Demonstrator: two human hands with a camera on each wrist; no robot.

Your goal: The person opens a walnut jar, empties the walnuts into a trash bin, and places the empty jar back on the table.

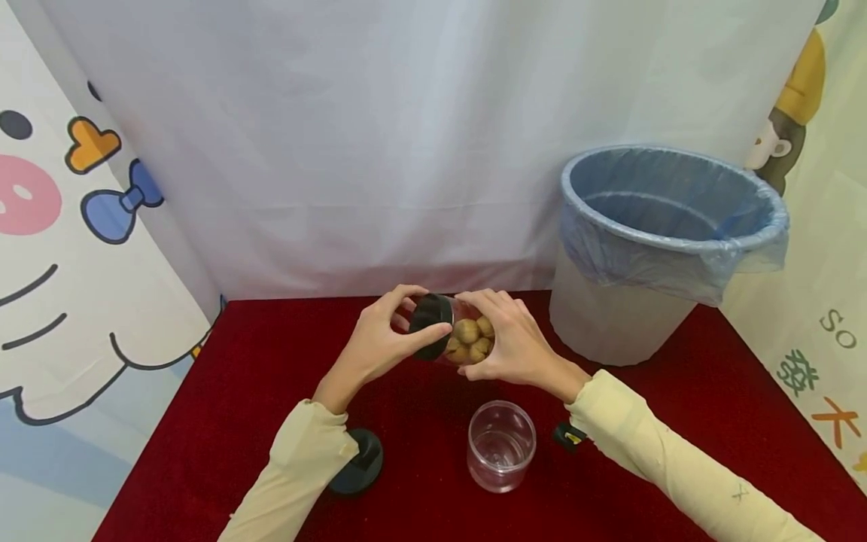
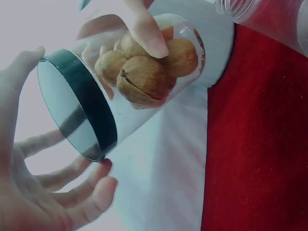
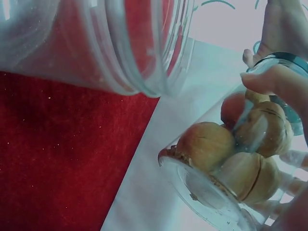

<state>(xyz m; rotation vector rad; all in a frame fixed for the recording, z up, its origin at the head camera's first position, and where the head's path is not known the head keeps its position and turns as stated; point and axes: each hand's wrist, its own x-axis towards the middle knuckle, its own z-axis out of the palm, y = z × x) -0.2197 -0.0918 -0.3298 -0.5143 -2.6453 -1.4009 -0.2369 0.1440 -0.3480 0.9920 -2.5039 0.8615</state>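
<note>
A clear jar of walnuts (image 1: 467, 342) with a dark lid (image 1: 430, 320) is held tilted above the red table. My left hand (image 1: 379, 342) grips the lid, its thumb on one edge and its fingers round the other, as the left wrist view also shows. Around the clear body, my right hand (image 1: 511, 339) holds the jar. Several walnuts (image 3: 207, 144) lie toward the jar's base in the right wrist view. Below the hands an open, empty clear jar (image 1: 501, 446) stands on the table. A loose dark lid (image 1: 359, 463) lies by my left sleeve, which hides part of it.
A pale bin (image 1: 609, 324) with a blue liner stands at the back right of the red table (image 1: 271, 354). By the right sleeve sits a small black object (image 1: 567, 435) with a yellow mark, partly hidden. A white curtain (image 1: 372, 150) hangs behind.
</note>
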